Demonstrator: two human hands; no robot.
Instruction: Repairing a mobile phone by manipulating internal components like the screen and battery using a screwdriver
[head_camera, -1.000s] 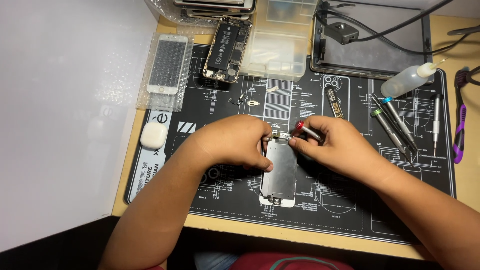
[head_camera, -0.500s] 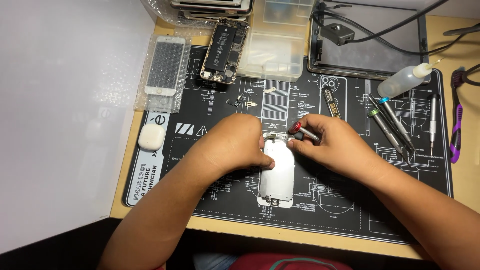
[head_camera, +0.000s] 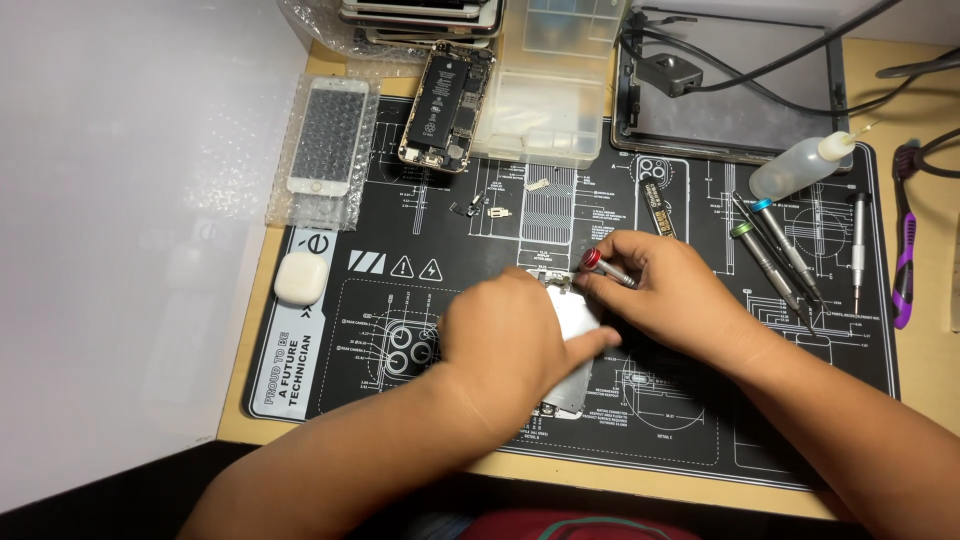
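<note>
On my black repair mat (head_camera: 330, 330): two loose screwdrivers (head_camera: 775, 255) and a third, red-capped one (head_camera: 605, 268) in my right hand (head_camera: 670, 295); one squeeze bottle (head_camera: 800, 165); one opened phone (head_camera: 447, 105); one bubble-wrapped phone screen (head_camera: 325, 145); one white earbud case (head_camera: 301, 277).

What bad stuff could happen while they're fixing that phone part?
The screwdriver in the right hand might slip and scratch the phone screen panel that the left hand steadies. The tiny loose parts on the black mat could get swept away. A sleeve might tip the squeeze bottle.
</note>
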